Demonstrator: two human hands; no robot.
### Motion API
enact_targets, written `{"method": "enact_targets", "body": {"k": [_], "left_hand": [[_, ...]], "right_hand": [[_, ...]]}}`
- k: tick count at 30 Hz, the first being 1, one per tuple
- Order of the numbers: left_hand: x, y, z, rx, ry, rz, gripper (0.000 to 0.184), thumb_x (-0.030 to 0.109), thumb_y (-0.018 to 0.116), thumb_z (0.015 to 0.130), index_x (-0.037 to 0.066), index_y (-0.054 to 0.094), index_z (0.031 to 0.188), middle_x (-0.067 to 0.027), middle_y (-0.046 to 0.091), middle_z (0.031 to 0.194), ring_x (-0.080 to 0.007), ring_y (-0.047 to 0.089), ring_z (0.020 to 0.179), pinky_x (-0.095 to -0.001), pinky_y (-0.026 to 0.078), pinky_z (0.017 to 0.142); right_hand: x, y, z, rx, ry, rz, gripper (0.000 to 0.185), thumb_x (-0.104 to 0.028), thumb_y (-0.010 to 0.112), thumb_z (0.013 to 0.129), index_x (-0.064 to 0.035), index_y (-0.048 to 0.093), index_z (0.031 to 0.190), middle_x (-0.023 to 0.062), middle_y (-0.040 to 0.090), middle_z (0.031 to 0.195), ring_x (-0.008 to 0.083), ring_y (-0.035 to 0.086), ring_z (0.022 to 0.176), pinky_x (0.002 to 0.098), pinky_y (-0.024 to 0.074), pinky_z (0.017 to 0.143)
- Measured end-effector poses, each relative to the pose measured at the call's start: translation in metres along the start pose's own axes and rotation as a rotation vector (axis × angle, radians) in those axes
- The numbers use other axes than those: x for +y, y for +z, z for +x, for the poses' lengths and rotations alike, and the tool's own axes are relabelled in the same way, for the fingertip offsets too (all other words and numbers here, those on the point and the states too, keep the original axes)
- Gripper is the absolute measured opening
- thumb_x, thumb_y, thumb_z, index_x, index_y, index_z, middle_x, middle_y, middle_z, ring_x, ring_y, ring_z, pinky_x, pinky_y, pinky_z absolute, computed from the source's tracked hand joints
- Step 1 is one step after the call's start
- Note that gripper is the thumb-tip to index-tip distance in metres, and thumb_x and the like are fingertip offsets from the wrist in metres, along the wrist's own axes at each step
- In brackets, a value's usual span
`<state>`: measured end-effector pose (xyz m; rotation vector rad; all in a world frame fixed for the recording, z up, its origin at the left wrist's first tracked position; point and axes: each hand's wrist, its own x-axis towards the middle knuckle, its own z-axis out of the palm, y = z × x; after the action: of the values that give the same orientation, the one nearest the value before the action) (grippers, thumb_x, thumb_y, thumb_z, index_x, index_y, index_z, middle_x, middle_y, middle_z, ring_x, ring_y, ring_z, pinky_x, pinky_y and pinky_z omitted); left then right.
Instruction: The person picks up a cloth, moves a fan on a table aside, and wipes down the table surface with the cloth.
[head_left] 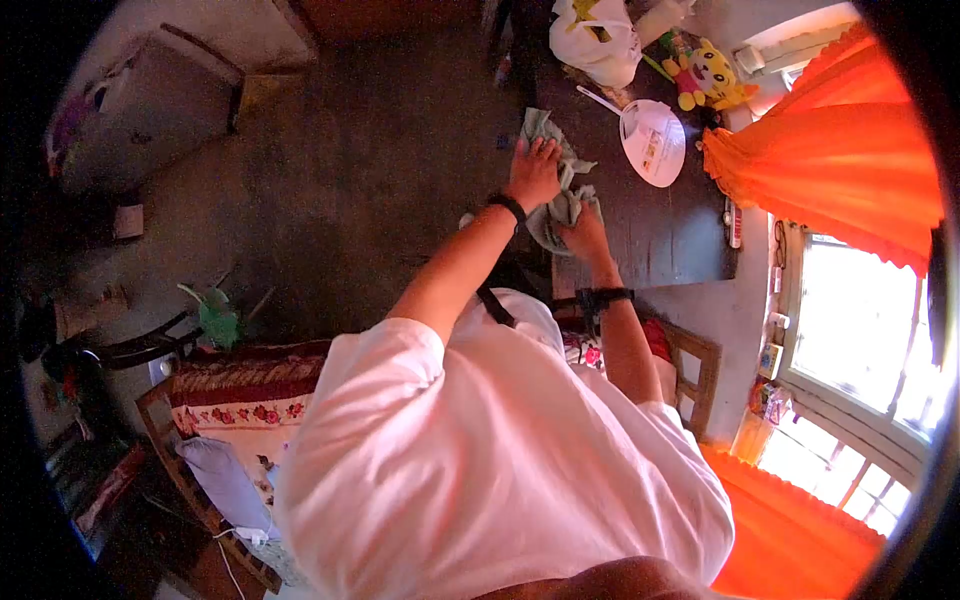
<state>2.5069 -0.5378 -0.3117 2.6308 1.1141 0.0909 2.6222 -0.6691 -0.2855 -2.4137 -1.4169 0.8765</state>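
Note:
A crumpled grey-green cloth (570, 205) lies along the left edge of a dark table (690, 235). My left hand (536, 172), with a black band on its wrist, is on the far part of the cloth, its fingers curled over the fabric. Nearer to me, my right hand (584, 234) grips the bunched lower part. A dark band circles that wrist too. Some of the cloth hangs near the table's edge, and the fingertips of my right hand are partly hidden in the folds.
On the table are a white hand fan (654, 143), a white plastic bag (597, 48) and a yellow plush toy (708, 76). Orange curtains (830, 150) hang by the window at right. A bed with a flowered cover (250, 410) stands behind me at left.

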Motion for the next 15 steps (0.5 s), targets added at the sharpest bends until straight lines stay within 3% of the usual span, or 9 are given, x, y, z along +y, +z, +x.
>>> {"method": "enact_targets", "body": {"k": [1,3,5,6,8,11,13,14,15], "left_hand": [[0.002,0.001,-0.005,0.008,-0.033,0.016,0.054,0.024,0.043,0.1,0.007,0.033,0.15,-0.0089,0.029,0.157,-0.0308,0.025,0.145,-0.0567,0.02,0.118],[0.011,0.0,-0.025,-0.022,0.026,0.09,0.054,0.023,0.041,0.101,0.006,0.031,0.151,-0.0099,0.027,0.158,-0.0309,0.024,0.145,-0.0569,0.021,0.118],[0.02,0.006,-0.049,-0.055,0.081,0.164,0.054,0.022,0.04,0.102,0.005,0.029,0.151,-0.011,0.025,0.158,-0.031,0.022,0.146,-0.0571,0.021,0.118],[0.023,0.014,-0.059,-0.042,0.132,0.132,0.06,0.026,0.046,0.099,0.004,0.029,0.151,-0.0127,0.024,0.159,-0.0315,0.022,0.146,-0.0559,0.021,0.118],[0.031,0.018,-0.078,-0.039,0.189,0.105,0.066,0.03,0.053,0.096,0.002,0.029,0.151,-0.0144,0.023,0.159,-0.0321,0.023,0.146,-0.0548,0.02,0.118],[0.044,0.016,-0.102,-0.121,0.281,0.032,0.065,0.024,0.054,0.094,0.004,0.031,0.151,-0.0115,0.025,0.159,-0.0307,0.023,0.146,-0.057,0.023,0.116],[0.044,0.013,-0.109,-0.177,0.358,0.012,0.069,0.023,0.061,0.088,0.005,0.035,0.149,-0.0081,0.028,0.158,-0.0277,0.027,0.145,-0.0569,0.028,0.113],[0.04,0.016,-0.109,-0.145,0.361,-0.012,0.066,0.02,0.062,0.087,0.011,0.039,0.148,-0.0034,0.03,0.158,-0.0246,0.029,0.144,-0.0596,0.032,0.109],[0.039,0.017,-0.111,-0.154,0.365,-0.02,0.066,0.02,0.062,0.087,0.011,0.039,0.148,-0.0034,0.03,0.158,-0.0246,0.029,0.144,-0.0596,0.032,0.109]], "right_hand": [[0.015,0.007,-0.011,0.006,0.002,0.008,0.093,-0.034,0.078,0.072,0.0062,0.034,0.143,0.0306,0.059,0.124,0.0442,0.059,0.113,0.0479,0.0487,0.094],[0.074,0.026,-0.024,0.093,-0.193,-0.049,0.09,-0.034,0.077,0.073,0.0057,0.035,0.142,0.031,0.056,0.128,0.044,0.057,0.116,0.0481,0.0478,0.096],[0.094,0.012,-0.059,0.046,0.02,-0.05,0.087,-0.031,0.076,0.073,0.0056,0.036,0.141,0.0305,0.055,0.129,0.045,0.055,0.117,0.0488,0.0478,0.095],[0.106,0.009,-0.068,0.053,0.018,-0.039,0.087,-0.031,0.076,0.073,0.0056,0.036,0.141,0.0305,0.055,0.129,0.045,0.055,0.117,0.0488,0.0478,0.095],[0.126,0.011,-0.084,0.227,-0.043,-0.369,0.081,-0.028,0.074,0.073,0.006,0.04,0.138,0.0297,0.054,0.128,0.0476,0.054,0.114,0.0498,0.0486,0.094],[0.134,0.022,-0.072,0.285,-0.055,-0.318,0.07,-0.022,0.069,0.073,0.0052,0.046,0.133,0.0282,0.055,0.127,0.0487,0.055,0.111,0.0508,0.0487,0.093],[0.114,0.019,-0.06,0.192,0.05,-0.233,0.061,-0.018,0.063,0.073,0.0042,0.05,0.128,0.0278,0.054,0.128,0.0485,0.055,0.112,0.0511,0.0485,0.092],[0.119,0.031,-0.053,0.338,-0.133,-0.244,0.058,-0.015,0.061,0.072,0.0053,0.051,0.126,0.0285,0.056,0.123,0.0487,0.056,0.109,0.0522,0.0488,0.089],[0.119,0.035,-0.053,0.47,-0.311,-0.257,0.056,-0.013,0.059,0.072,0.0063,0.051,0.124,0.0292,0.059,0.118,0.0489,0.057,0.105,0.0532,0.0491,0.086]]}}
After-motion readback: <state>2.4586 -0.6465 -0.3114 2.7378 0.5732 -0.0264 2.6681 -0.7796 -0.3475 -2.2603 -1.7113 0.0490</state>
